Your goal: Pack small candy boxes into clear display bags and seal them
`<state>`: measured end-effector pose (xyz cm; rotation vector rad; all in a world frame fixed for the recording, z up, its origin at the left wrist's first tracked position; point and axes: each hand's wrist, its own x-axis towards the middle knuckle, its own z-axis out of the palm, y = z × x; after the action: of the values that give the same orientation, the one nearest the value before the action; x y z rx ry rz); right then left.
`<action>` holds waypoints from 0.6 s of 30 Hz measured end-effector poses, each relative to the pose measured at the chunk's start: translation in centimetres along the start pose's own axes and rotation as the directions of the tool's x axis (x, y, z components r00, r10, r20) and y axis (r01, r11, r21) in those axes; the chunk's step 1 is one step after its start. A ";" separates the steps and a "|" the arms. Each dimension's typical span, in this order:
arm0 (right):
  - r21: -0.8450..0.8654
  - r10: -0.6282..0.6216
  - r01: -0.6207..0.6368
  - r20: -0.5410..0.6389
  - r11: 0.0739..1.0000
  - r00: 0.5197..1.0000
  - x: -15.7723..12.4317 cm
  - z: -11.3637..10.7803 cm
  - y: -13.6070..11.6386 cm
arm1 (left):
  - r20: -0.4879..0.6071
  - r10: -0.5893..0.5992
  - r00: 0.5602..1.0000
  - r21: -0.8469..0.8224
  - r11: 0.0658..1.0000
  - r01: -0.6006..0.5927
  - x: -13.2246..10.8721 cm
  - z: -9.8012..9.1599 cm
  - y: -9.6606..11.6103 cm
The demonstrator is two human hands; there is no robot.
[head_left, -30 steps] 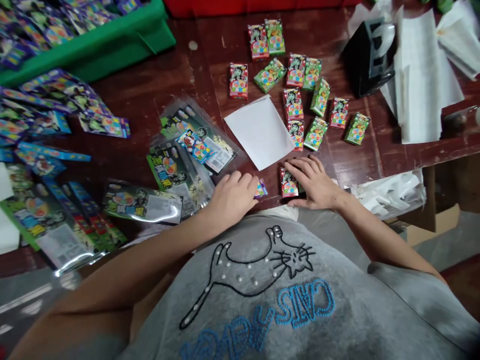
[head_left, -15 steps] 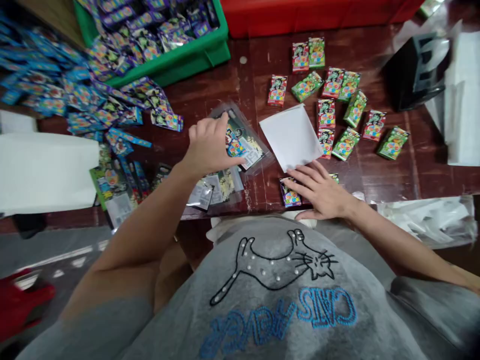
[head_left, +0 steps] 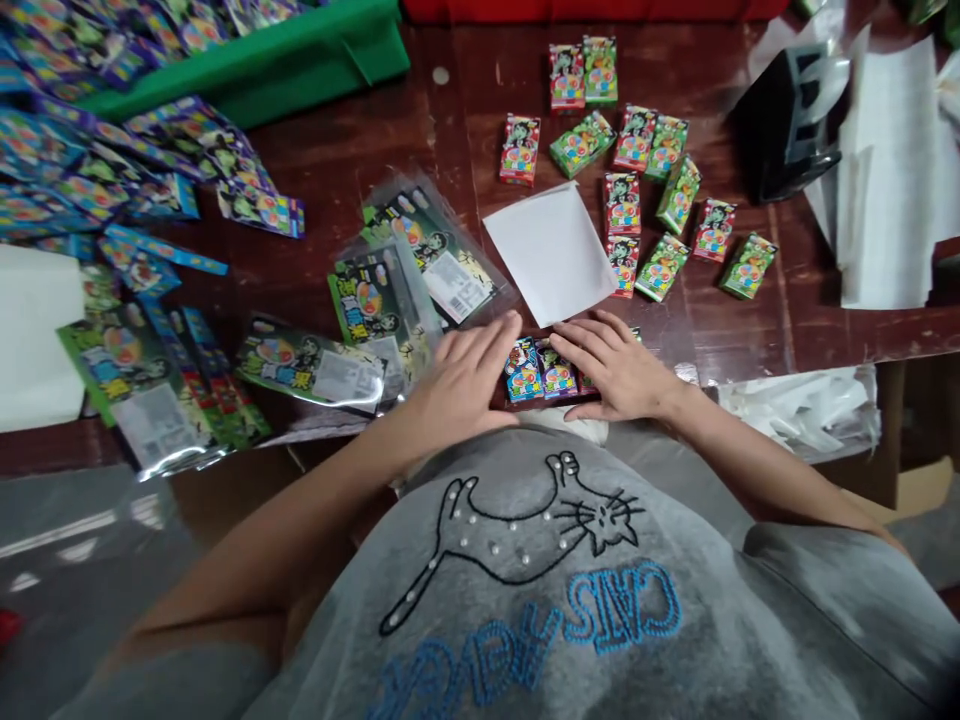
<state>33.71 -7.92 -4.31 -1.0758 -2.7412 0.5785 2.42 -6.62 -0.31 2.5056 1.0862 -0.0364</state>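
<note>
So the left hand (head_left: 466,388) is lying open beside the blue box (head_left: 523,372), right hand (head_left: 624,370) is resting, fingers spread, by the purple box (head_left: 557,370). Both boxes are sitting near the edge of the counter (head_left: 435,130); lopsided pushing could be sending one over.

The right hand (head_left: 621,365) is partly covering the box row (head_left: 556,370); the upper margin is cropping the green bin (head_left: 322,60) and red bin (head_left: 600,9).

A packing workshop, by its look: scuffed bench (head_left: 442,135), small printed boxes (head_left: 622,204) spread at one o'clock, green bin (head_left: 315,68) heaped with packets (head_left: 112,38) at eleven, black tape dispenser (head_left: 776,130) at two.
</note>
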 end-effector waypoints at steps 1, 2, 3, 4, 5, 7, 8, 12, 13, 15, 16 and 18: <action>-0.014 -0.003 0.003 -0.009 1.000 1.000 0.3 -0.1 -0.2 | 0.011 -0.004 1.000 0.014 1.000 0.004 -1.3 -1.0 -1.2; -0.031 -0.009 0.008 -0.015 0.999 1.000 0.6 -0.1 -0.4 | 0.025 -0.014 1.000 0.033 0.999 0.013 -3.0 -2.0 -2.6; -0.049 -0.019 0.018 -0.017 0.999 1.000 1.0 -0.2 -0.7 | 0.040 -0.033 0.999 0.059 0.998 0.030 -4.8 -3.1 -4.2; -0.069 -0.035 0.033 -0.014 0.997 0.999 1.3 -0.1 -0.9 | 0.065 -0.085 0.994 0.090 0.993 0.079 -6.6 -4.0 -5.9; -0.090 -0.052 0.051 -0.007 0.995 0.999 1.7 0.0 -1.1 | 0.071 -0.126 0.989 0.117 0.986 0.117 -8.2 -4.7 -7.5; -0.136 -0.086 0.086 0.009 0.987 0.996 2.4 0.6 -1.4 | 0.093 -0.144 0.985 0.146 0.981 0.130 -10.8 -5.6 -10.4; -0.159 -0.097 0.097 0.008 0.982 0.995 2.6 1.0 -1.5 | 0.111 -0.135 0.985 0.154 0.981 0.117 -11.5 -5.8 -11.4; -0.234 -0.135 0.121 -0.041 0.965 0.990 3.1 2.6 -1.3 | 0.155 -0.142 0.978 0.228 0.968 0.105 -11.7 -6.3 -11.6; -0.240 -0.149 0.132 -0.054 0.962 0.987 3.1 2.8 -1.2 | 0.141 -0.156 0.978 0.251 0.961 0.117 -11.4 -6.3 -10.9; -0.233 -0.175 0.151 -0.084 0.961 0.981 2.9 3.0 -1.0 | 0.103 -0.181 0.978 0.273 0.951 0.147 -10.7 -6.0 -9.1; -0.219 -0.177 0.150 -0.112 0.964 0.978 2.8 3.0 -1.0 | 0.083 -0.194 0.977 0.270 0.948 0.166 -10.5 -5.6 -8.1; -0.175 -0.144 0.111 -0.188 0.978 0.971 2.6 2.9 -1.0 | 0.051 -0.217 0.975 0.231 0.952 0.200 -10.0 -4.0 -6.3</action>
<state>30.36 -7.70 -6.55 -0.9225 -2.6901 0.2170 -9.55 -8.18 2.97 2.5469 1.3787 -0.3292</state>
